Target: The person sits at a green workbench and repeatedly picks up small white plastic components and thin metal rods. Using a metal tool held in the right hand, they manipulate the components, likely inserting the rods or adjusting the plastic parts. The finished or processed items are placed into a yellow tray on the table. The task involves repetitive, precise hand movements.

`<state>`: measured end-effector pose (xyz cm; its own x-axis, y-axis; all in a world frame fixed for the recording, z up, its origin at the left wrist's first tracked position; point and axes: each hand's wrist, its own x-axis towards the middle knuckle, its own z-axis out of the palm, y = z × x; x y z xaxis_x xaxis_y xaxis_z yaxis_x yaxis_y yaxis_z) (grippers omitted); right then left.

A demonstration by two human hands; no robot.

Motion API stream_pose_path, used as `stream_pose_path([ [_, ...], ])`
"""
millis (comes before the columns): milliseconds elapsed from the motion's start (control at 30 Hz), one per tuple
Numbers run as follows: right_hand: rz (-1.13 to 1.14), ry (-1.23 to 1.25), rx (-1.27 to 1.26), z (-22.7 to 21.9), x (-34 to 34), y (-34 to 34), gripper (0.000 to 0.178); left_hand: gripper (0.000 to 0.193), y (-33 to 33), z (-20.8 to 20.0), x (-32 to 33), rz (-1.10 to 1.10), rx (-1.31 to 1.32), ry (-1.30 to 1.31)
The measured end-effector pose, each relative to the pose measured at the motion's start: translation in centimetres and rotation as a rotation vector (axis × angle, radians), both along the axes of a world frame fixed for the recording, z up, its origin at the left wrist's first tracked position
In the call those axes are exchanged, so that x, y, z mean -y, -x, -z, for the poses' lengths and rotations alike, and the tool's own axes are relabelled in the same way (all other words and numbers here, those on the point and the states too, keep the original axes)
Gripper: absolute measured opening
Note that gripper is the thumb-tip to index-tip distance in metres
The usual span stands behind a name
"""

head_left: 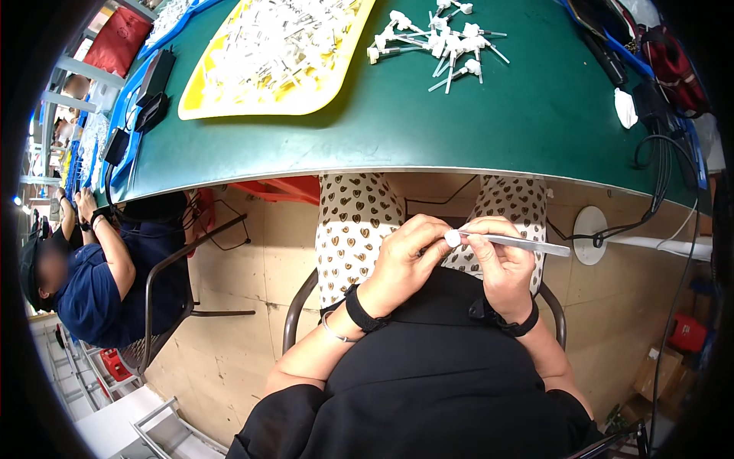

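Above my lap, in front of the table edge, my left hand [413, 252] pinches a small round white plastic part [453, 239] between thumb and fingers. My right hand [501, 260] is closed on slim metal tweezers [535, 245]. Their broad end sticks out to the right. The narrow end runs toward the white part, and its tip is hidden by the fingers. Both hands nearly meet at that part. On the green table [459, 130] lies a loose group of white plastic fittings with clear tubes [451, 46].
A yellow tray [306, 103] heaped with similar white pieces stands at the table's left. Black cables [665, 168] hang over the right edge near a crumpled white scrap [625, 108]. A seated co-worker [103, 283] is at left. A round white base [590, 236] stands below the table.
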<state>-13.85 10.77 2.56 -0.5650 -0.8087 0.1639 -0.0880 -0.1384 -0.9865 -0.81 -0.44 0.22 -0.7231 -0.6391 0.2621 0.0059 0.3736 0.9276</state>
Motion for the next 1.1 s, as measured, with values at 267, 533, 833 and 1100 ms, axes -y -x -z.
stream_pose_path([
  [267, 0.008, -0.041, -0.030, -0.10, -0.19, 0.00, 0.008, 0.014, -0.03, -0.34, -0.13, 0.004, 0.004, 0.044],
  [533, 0.017, -0.075, 0.031, -0.45, -0.35, -0.16, 0.009, 0.012, -0.02, -0.32, -0.28, 0.008, 0.002, 0.053],
  [833, 0.006, -0.053, 0.006, -0.13, -0.30, -0.04, 0.008, 0.012, 0.02, -0.43, -0.16, 0.004, -0.003, 0.060],
  [1100, -0.010, -0.060, 0.010, -0.07, -0.40, 0.12, 0.008, 0.012, 0.02, -0.27, -0.18, 0.004, 0.001, 0.076],
])
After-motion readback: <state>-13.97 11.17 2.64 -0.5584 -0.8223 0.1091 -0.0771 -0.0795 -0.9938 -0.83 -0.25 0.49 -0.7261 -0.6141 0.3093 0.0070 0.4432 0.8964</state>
